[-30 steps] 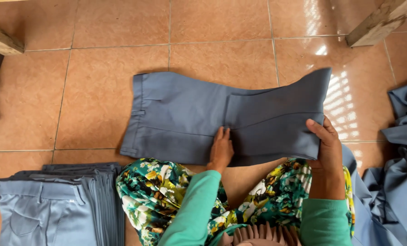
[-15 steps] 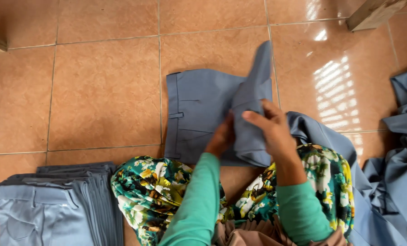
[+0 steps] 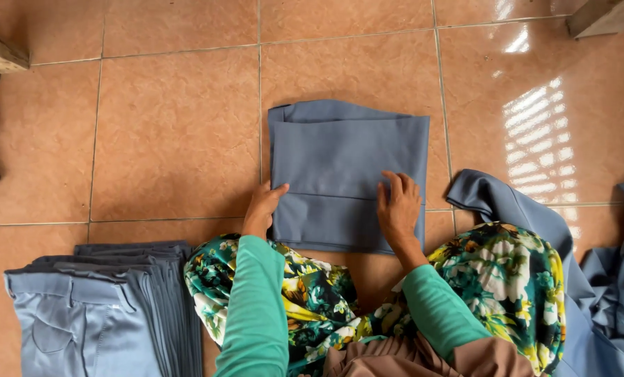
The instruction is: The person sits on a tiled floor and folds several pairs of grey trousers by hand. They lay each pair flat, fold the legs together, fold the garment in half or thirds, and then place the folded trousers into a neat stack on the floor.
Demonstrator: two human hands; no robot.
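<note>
Tiled floor [image 3: 172, 132]: grey-blue trousers [image 3: 350, 167], spread long a second ago, now lie folded square; left hand [image 3: 263, 206] and right hand [image 3: 397, 206] press them flat, fingers extended.

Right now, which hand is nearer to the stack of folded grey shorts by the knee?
Left. The left hand rests at the left edge of the folded blue-grey garment, just above the stack of folded shorts. The right hand lies flat on the garment, farther away.
</note>
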